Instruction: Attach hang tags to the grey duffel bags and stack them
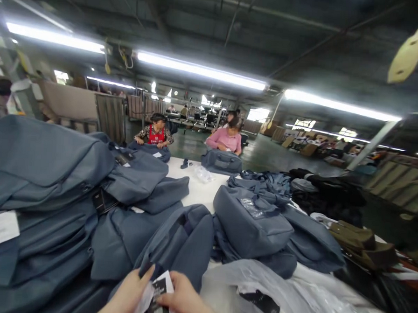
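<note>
Low in the head view, my left hand (132, 288) and my right hand (182, 295) are close together over a blue-grey bag (193, 242). Between them are a black hang tag (158, 296) and white paper tags (169, 281). The right hand's fingers press on the black tag. My left hand is closed at the left side of the tags, its thumb by a dark strap of the bag. Part of the tags is hidden behind the fingers.
Blue-grey bags (47, 162) are heaped at left, one with a white tag (0, 229). Another bag (251, 219) lies right of centre. Clear plastic bags (313, 302) cover the lower right. Two people handle bags across the white table (207, 187). Olive bags (355, 236) lie farther right.
</note>
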A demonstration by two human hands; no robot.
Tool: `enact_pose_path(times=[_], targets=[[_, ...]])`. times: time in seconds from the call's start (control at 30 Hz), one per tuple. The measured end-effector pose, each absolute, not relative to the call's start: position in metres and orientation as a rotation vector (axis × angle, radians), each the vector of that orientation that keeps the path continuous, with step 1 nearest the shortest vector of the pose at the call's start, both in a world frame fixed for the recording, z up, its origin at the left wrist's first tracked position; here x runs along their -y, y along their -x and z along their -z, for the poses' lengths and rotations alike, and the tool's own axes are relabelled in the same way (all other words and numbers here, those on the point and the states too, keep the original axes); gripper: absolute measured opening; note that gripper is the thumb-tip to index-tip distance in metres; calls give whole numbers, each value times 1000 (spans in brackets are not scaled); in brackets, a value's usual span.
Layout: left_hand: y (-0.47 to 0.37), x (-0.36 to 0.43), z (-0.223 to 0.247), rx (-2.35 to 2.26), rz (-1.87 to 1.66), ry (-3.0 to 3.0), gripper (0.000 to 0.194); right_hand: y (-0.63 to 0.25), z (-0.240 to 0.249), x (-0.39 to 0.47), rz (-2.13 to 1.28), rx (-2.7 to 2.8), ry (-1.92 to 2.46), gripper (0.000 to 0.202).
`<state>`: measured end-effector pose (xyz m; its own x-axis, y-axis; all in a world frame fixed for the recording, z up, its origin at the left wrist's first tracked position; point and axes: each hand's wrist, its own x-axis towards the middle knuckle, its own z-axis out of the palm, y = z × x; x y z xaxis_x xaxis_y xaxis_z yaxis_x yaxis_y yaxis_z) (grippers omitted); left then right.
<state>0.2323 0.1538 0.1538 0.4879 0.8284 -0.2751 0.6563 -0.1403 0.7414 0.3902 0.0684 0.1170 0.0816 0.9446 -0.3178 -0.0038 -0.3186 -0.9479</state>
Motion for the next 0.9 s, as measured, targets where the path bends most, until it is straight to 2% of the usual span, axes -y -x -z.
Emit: enact_pose_path(times=[0.1, 0.27, 0.43, 0.57, 0.7, 0.9], targets=[[-229, -164, -164, -1227, -369, -2062, 43, -398, -120, -71, -1356, 1041, 1539, 32], [-234, -167, -180, -1161, -334, -2245, 30, -414, -105, -81, -1342, 1053, 1567, 27], [-220, -189, -173, -1162, -318, -2032, 40, -441, -79, -85, -1248, 972, 1668, 20], [-203, -206, -153, -1325, -295, -1993, 49, -436, -66, -77, -1274, 899, 1718, 29], [-201, -197, -144, -1350, -279, -2080, 40, -412, -60, -76, -1392, 932, 1674, 30], [-160, -189, -133, -1448, -229, -2132, 33, -427, -55, -75, -1267, 803, 1651, 29]])
